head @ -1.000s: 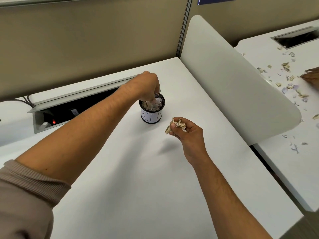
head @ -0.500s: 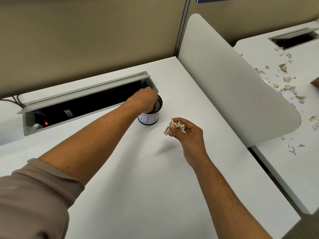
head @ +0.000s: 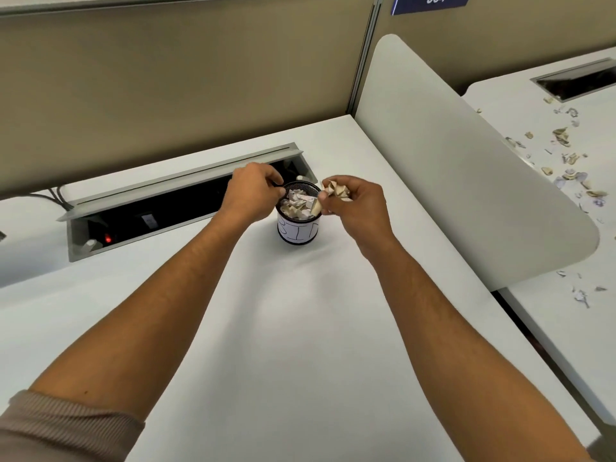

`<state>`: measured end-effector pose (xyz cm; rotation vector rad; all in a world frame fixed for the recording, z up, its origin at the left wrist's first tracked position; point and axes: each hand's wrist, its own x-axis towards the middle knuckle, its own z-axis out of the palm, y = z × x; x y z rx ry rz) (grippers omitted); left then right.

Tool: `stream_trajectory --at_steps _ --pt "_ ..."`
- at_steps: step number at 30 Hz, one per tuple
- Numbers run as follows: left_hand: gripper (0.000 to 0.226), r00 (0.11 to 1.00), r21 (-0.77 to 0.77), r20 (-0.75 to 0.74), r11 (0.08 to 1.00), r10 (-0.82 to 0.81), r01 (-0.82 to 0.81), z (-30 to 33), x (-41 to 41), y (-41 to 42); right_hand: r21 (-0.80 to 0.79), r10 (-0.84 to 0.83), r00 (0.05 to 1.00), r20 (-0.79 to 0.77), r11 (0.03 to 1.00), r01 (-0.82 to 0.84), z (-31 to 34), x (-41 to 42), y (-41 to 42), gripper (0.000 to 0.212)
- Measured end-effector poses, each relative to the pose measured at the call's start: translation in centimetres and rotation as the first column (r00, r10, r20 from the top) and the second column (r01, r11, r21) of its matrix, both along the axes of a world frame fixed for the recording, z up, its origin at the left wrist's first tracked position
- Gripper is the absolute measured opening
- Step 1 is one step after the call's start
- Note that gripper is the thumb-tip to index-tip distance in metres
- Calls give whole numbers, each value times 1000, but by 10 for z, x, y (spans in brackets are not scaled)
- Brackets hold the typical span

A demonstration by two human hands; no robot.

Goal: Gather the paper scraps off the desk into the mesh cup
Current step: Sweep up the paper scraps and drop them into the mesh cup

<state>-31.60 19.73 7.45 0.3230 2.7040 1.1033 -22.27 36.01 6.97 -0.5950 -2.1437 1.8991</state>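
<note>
1. Two bare forearms reach forward over a white table (head: pixel 283 328).
2. The right hand (head: pixel 358 203) is curled round a wad of scraps (head: pixel 336 191), just beside the cup's right rim.
3. The left hand (head: pixel 251 191) pinches the left rim of the cup (head: pixel 297 228).
4. The cup stands upright mid-table, heaped with paper.
5. Behind it lies an open cable tray (head: pixel 160 208).
6. Loose bits (head: pixel 566 161) litter the next table, beyond a divider (head: pixel 450 161).

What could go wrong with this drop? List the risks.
1. The mesh cup already looks heaped with paper, so more scraps may spill onto the desk.
2. The right hand holds its paper scraps at the rim's edge, not clearly over the opening; some could fall outside.
3. The left hand grips the rim; a nudge might tip the cup.
</note>
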Motion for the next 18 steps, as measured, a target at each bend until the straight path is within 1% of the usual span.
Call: stream_trajectory --at_steps 2,3,5,8,9,10,12,15,18 --pt "23 996 11 89 1000 10 -11 -7 5 -1 268 2 999 48 963 -14 3 -15 -2 19" --pt "26 994 30 110 999 18 -22 -10 6 -2 387 19 998 63 921 -42 5 -21 -5 20" --pt "27 992 78 121 996 40 -50 -13 8 -2 563 90 987 136 813 -152 7 -33 -14 27" --pt "26 987 111 144 991 65 -81 -13 9 -3 717 180 929 324 593 -365 8 -42 -28 34" --pt "26 986 119 154 989 66 -84 -12 9 -3 745 198 910 365 524 -413 9 -43 -32 35" --pt "26 985 126 159 988 64 -85 -12 9 -4 759 212 896 390 476 -443 10 -44 -34 36" --pt "25 985 130 159 988 61 -82 -10 9 -5 760 239 881 408 446 -472 16 -46 -35 39" --pt "26 984 133 164 987 64 -86 -9 10 -5 736 250 868 429 461 -496 27 -47 -29 50" --pt "27 981 147 181 984 69 -97 -10 11 -4 727 225 884 410 505 -466 37 -48 -22 50"
